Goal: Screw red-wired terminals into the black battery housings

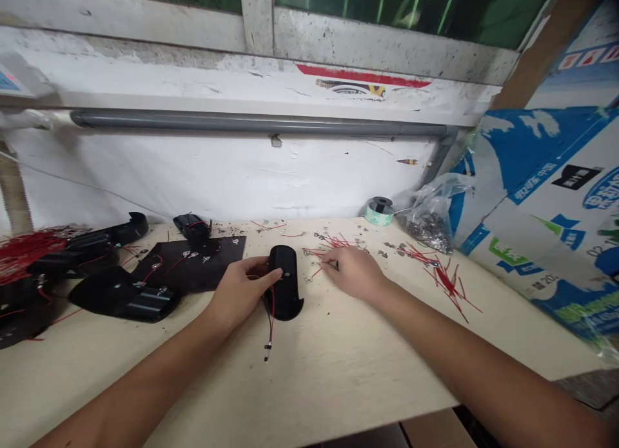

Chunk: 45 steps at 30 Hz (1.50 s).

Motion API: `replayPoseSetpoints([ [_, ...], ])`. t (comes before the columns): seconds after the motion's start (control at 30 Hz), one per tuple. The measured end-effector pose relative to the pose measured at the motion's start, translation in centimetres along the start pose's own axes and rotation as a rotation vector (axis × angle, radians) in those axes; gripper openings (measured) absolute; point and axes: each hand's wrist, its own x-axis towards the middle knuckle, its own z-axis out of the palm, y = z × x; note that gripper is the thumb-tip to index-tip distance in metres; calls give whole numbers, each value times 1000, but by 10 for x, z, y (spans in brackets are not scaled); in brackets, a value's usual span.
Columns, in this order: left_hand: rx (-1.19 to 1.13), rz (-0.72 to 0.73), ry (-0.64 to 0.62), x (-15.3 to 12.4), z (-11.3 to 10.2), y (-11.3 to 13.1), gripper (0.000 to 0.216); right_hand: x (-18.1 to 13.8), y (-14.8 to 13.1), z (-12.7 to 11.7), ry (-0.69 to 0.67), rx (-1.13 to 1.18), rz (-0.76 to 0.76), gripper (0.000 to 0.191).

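Observation:
My left hand (245, 283) grips the left side of a black plastic housing (286, 287), its thumb pressed on top near a small metal piece. The housing lies lengthwise on the table with a hooked lip at its lower right. A thin red and black lead (271, 329) hangs from it toward me and ends in a small black connector. To the right, my right hand (352, 271) has its fingers pinched together at a short red wire (317, 272) with a metal contact at its end. More red wires (338, 242) lie just behind those fingers.
Black housings (130, 296) and a dark mat (217, 261) occupy the left, beside a red wire bundle (29, 254). At the back right stand a tape roll (378, 214) and a clear bag of metal parts (428, 225). Another red wire pile (447, 280) lies near a printed carton (546, 222).

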Motion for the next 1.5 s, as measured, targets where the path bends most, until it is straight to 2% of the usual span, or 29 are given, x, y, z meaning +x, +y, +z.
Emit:
replayPoseSetpoints([
  [0.17, 193, 29, 30, 3, 1, -3, 48, 2, 3, 4, 32, 5, 14, 21],
  [0.33, 267, 17, -26, 11, -1, -4, 59, 2, 1, 0, 179, 158, 4, 16],
  [0.43, 317, -6, 10, 21, -5, -1, 67, 2, -4, -2, 230, 468, -41, 17],
  [0.5, 360, 26, 86, 27, -5, 6, 62, 3, -8, -1, 210, 763, -26, 20],
  [0.57, 370, 116, 130, 31, 0, 15, 48, 4, -12, 0, 128, 1034, 17, 24],
  [0.63, 362, 241, 91, 31, 10, 25, 37, 4, -15, 1, 70, 1179, 33, 25],
  [0.73, 365, 409, 41, 26, 28, 33, 28, 2, -18, 1, 74, 1203, 10, 26],
  [0.8, 385, 469, 57, 21, 36, 35, 26, 0, -22, 1, 65, 1231, -12, 26],
  [0.9, 417, 475, -61, 16, 36, 36, 23, -3, -29, 2, 16, 1308, -49, 25],
  [1.0, 298, 426, -204, 11, 30, 35, 23, -6, -35, 3, -18, 1334, -74, 24],
  [1.1, 199, 412, -177, 7, 27, 32, 17, -7, -39, 5, -19, 1322, -87, 23],
  [1.27, 263, 435, -95, 4, 30, 25, 25, -11, -40, 4, 7, 1253, -59, 22],
  [1.4, 383, 425, 23, 3, 30, 23, 24, -8, -35, 0, 139, 1379, 10, 21],
  [1.5, 489, 472, 91, 1, 28, 24, 24, -2, -26, 0, 213, 1407, -3, 15],
])
